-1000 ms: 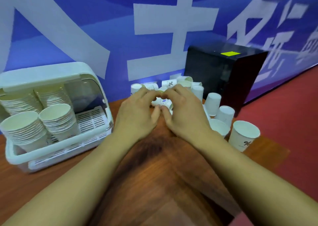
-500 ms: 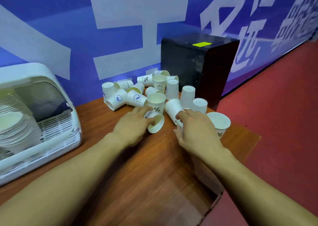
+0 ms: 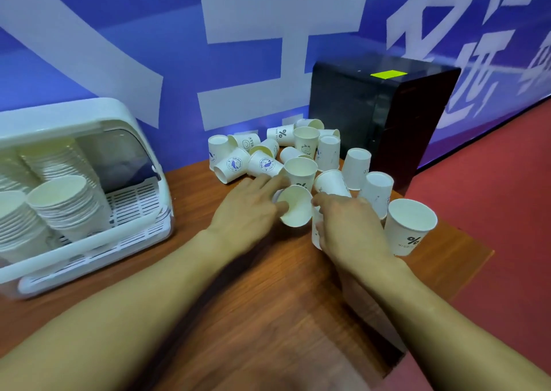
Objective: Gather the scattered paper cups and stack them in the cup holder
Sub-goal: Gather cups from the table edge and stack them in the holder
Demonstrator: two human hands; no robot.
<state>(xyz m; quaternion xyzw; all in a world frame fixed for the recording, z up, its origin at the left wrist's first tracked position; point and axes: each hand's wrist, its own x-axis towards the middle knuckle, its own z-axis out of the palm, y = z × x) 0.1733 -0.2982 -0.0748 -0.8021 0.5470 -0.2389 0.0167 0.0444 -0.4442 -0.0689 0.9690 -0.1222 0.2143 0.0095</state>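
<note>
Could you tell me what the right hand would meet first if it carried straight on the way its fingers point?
Most likely the tipped cup that the left hand grips: the fingertips of the right hand point left at its rim, almost touching, though depth is unclear.

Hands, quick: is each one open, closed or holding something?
Left hand: pinches the tipped cup, thumb inside its rim.
Right hand: grips a second cup, mostly hidden beneath it.
</note>
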